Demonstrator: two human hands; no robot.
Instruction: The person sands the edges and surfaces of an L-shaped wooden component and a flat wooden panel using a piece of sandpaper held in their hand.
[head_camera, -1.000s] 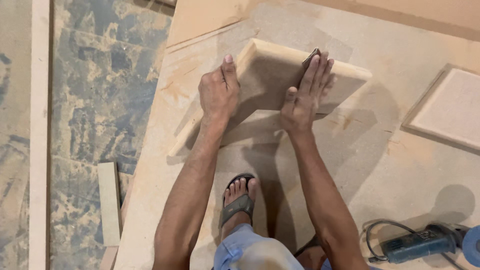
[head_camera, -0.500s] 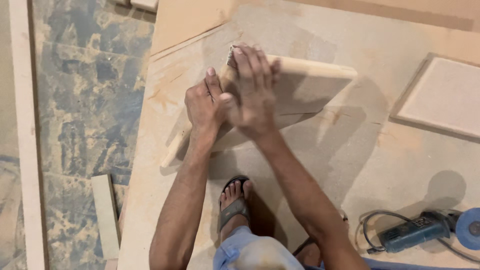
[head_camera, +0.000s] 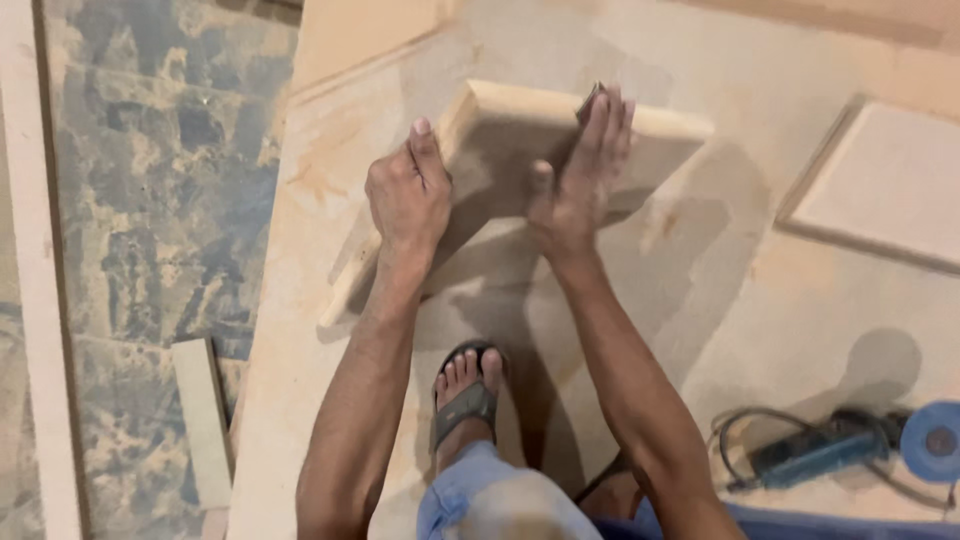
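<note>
Left hand (head_camera: 408, 195): flat on near-left part of wooden panel (head_camera: 500, 130), thumb up along panel edge, bracing it.
Right hand (head_camera: 580, 180): fingers extended, pressing dark sanding piece (head_camera: 588, 102) onto panel top.
Hands apart, neither clenched.
Panel lies tilted on dusty board floor (head_camera: 700, 300).
Sandalled foot (head_camera: 468, 385) below panel.
Blue power tool (head_camera: 815, 455) near right.

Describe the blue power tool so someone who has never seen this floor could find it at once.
Start at the big plywood sheet covering the floor and go to its lower right corner, right of the person's right forearm. The power tool lies flat there, beside a blue disc, with a dark cord looped at its left end. It is the only blue, corded thing among bare wooden panels.
</note>
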